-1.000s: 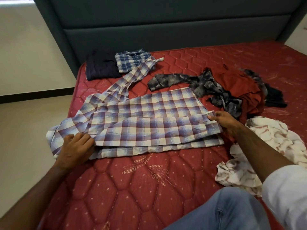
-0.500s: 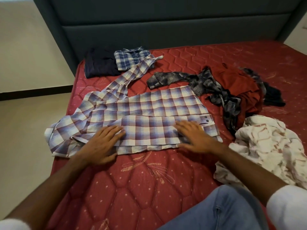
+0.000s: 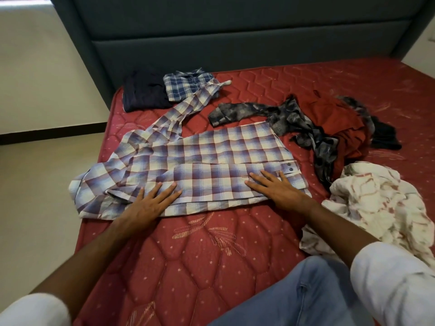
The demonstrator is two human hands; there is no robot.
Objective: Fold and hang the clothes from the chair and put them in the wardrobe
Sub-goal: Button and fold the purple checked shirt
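Note:
A purple-and-white checked shirt (image 3: pixel 211 158) lies spread on the red mattress (image 3: pixel 188 255), its near edge folded over and one sleeve stretched toward the headboard. My left hand (image 3: pixel 150 201) lies flat on the folded part near the collar end, fingers straight. My right hand (image 3: pixel 275 187) presses flat on the same fold near the buttoned cuff. Both palms are down on the cloth and neither grips it.
At the back left sit a folded navy garment (image 3: pixel 143 92) and a folded blue checked shirt (image 3: pixel 186 84). To the right lie a grey patterned shirt (image 3: pixel 294 118), a rust-red garment (image 3: pixel 339 123), a black item (image 3: pixel 386 135) and a crumpled white printed cloth (image 3: pixel 381 203). Floor lies left of the bed.
My hands let go of the shirt's two ends after folding its near side over. They then moved inward and now lie flat on the fold.

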